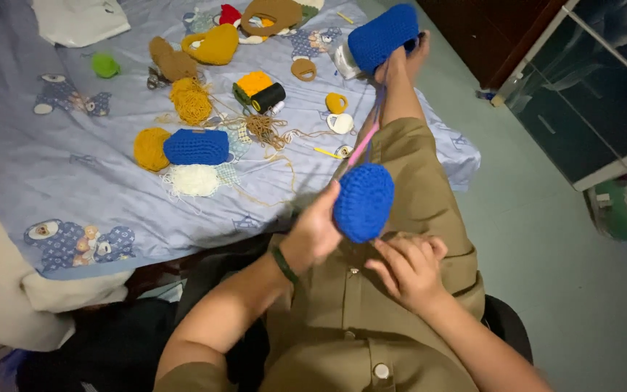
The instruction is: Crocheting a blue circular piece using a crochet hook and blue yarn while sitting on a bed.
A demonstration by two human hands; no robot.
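Left hand (315, 231) grips the blue crochet piece (363, 202) over the lap, fingers closed on its left edge. Right hand (409, 268) sits just below the piece, fingers curled (contents cannot be told). Pink hook (363, 145) rises above the piece. Blue yarn ball (382, 36) lies well beyond it, by the foot.

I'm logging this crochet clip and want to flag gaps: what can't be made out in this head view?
- Left hand fingertips: hidden behind the blue crocheted piece.
- Right hand fingers: curled under, so any grip is unclear.
- Pink hook: its tip is hidden by the piece.
- Small items near the black thread spool: too small.
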